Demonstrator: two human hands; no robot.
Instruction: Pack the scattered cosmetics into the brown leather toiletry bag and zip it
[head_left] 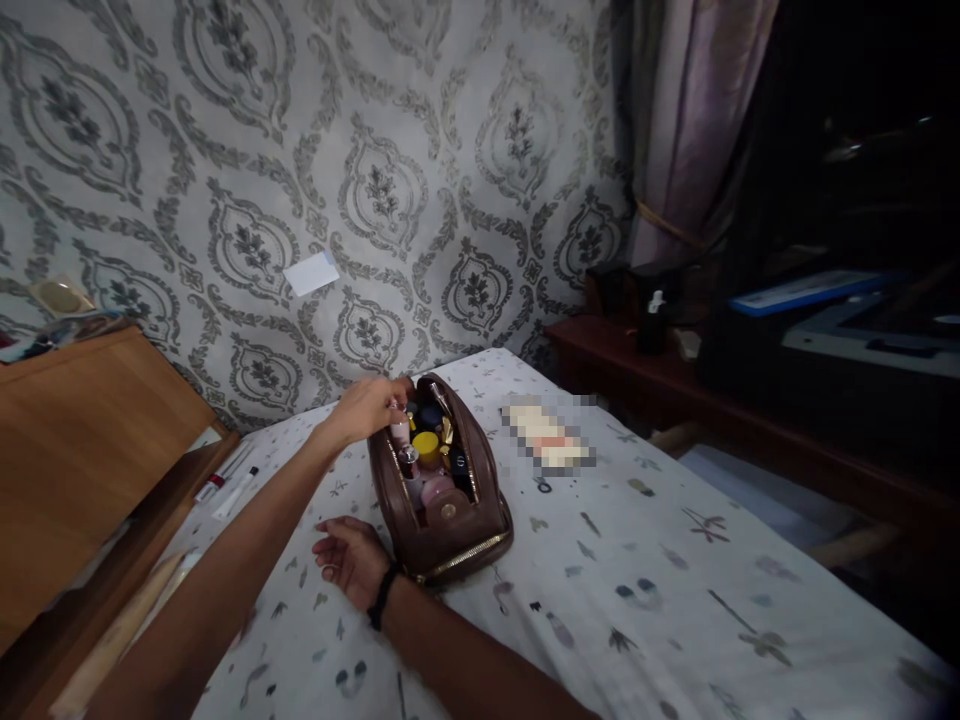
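Observation:
A brown cosmetic bag (439, 540) lies unzipped on the patterned bedsheet, its mouth facing up. Inside are a yellow round-lidded jar (426, 449), a pink round container (437, 487), a black container with gold parts (458, 461) and other small cosmetics. At the bag's far left rim, my left hand (369, 408) is closed, its fingertips around the end of a pale pink bottle (400, 430) in the opening. My right hand (352, 562), with a black band at the wrist, rests palm up left of the bag's near end. Its fingers are loosely bent and apart, holding nothing visible.
Right of the bag lies a flat, blurred-out cream item (546, 435). A wooden cabinet (97, 430) borders the left side, with a white tube (236, 492) near it. The patterned wall (420, 200) stands behind, and a dark red shelf (592, 350) is at right.

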